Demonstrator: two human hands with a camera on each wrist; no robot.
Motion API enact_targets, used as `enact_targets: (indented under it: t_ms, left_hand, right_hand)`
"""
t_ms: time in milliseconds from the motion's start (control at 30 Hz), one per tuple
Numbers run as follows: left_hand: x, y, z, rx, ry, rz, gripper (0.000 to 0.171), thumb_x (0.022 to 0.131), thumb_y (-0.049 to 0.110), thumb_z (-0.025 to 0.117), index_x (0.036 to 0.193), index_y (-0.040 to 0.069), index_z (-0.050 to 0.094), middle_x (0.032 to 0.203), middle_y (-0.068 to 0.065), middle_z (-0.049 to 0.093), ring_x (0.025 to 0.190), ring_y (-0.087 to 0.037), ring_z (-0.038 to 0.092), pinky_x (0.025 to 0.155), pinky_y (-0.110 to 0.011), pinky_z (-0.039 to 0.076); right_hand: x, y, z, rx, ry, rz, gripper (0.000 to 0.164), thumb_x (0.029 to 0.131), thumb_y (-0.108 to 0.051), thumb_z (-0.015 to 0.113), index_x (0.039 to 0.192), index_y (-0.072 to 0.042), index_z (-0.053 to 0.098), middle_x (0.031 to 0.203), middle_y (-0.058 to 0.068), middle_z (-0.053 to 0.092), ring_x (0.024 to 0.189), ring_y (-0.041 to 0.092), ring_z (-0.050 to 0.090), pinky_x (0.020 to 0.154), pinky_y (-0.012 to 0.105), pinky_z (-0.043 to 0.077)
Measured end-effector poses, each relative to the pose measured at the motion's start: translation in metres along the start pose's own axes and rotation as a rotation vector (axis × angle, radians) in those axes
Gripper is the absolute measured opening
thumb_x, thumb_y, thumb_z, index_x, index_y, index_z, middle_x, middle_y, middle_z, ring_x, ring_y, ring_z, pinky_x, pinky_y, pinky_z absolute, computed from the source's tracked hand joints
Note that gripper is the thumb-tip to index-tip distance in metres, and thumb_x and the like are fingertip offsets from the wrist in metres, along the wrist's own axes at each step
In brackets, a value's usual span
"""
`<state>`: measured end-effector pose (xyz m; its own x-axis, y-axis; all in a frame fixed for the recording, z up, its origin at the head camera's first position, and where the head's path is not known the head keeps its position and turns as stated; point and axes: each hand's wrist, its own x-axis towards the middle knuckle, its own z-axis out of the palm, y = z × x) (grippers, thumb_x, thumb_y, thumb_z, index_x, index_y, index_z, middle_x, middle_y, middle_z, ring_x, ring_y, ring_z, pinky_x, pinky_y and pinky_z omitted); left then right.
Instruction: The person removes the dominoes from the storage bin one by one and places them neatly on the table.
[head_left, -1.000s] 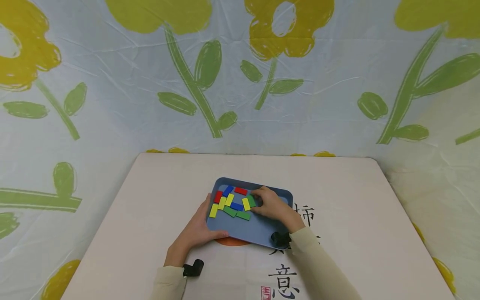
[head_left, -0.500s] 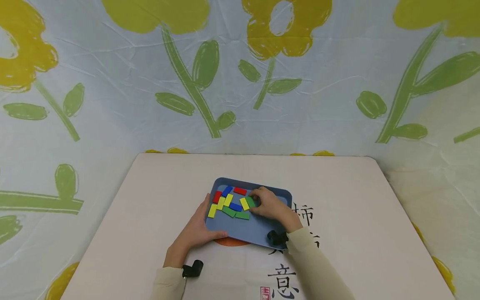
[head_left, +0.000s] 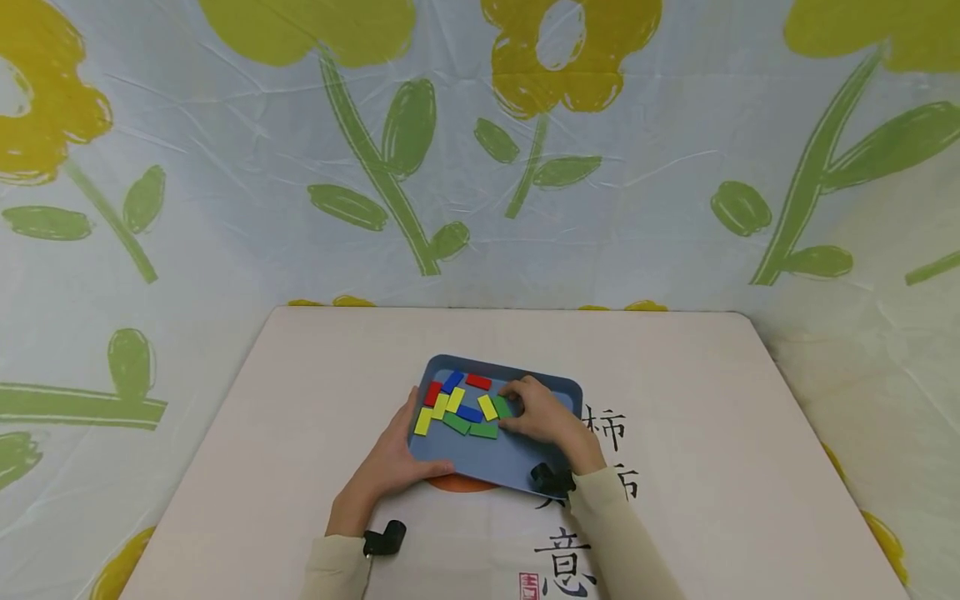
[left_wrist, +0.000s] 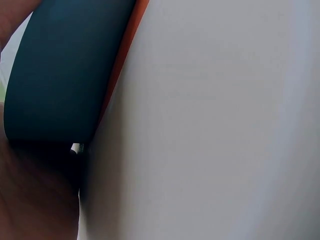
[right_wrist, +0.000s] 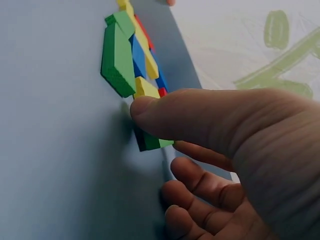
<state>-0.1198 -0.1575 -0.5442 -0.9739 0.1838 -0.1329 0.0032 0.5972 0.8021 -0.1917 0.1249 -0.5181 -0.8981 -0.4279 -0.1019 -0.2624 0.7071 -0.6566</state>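
Observation:
My left hand (head_left: 394,454) grips the near-left corner of a blue-grey tray (head_left: 487,467), thumb along the front rim and fingers at the left side. The left wrist view shows the tray's rounded outer wall (left_wrist: 60,75) against this hand. My right hand (head_left: 549,417) reaches over the tray's right half. Its thumb and forefinger pinch a green block (head_left: 502,407) by its two ends; in the right wrist view the thumb (right_wrist: 165,115) partly covers that green block (right_wrist: 156,142). Just left of it lies a yellow block (head_left: 487,407).
Other flat blocks lie in the tray's left part: a red block (head_left: 478,382), a blue block (head_left: 470,414), a green block (head_left: 483,431), a yellow block (head_left: 423,422) and several more. The tray stands on a pale table mat (head_left: 337,358) with black characters (head_left: 566,562).
The yellow block beside the right hand has turned slightly. The pinched green block has shifted a little toward the front, with more space between it and the yellow one. My left hand stays in place.

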Motion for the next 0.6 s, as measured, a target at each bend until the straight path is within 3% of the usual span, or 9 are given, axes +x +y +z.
enact_targets:
  t_ms: [267, 600]
  left_hand:
    - [-0.001, -0.003, 0.001, -0.026, 0.003, 0.006, 0.135, 0.069, 0.056, 0.09, 0.167, 0.023, 0.003, 0.173, -0.007, 0.017, 0.156, -0.035, 0.026, 0.121, -0.066, 0.028]
    - [0.0, -0.004, 0.002, -0.032, -0.004, 0.001, 0.136, 0.068, 0.06, 0.089, 0.167, 0.027, 0.002, 0.173, -0.003, 0.017, 0.157, -0.033, 0.024, 0.121, -0.065, 0.028]
  right_hand:
    - [-0.007, 0.001, -0.002, 0.015, 0.02, -0.002, 0.046, 0.084, -0.02, 0.086, 0.124, -0.006, 0.069, 0.114, 0.01, 0.061, 0.096, 0.02, 0.057, 0.083, 0.039, 0.053]
    - [-0.019, 0.001, -0.026, 0.012, 0.044, 0.015, 0.048, 0.086, -0.021, 0.084, 0.129, -0.006, 0.066, 0.122, 0.011, 0.062, 0.1, 0.022, 0.059, 0.084, 0.04, 0.055]
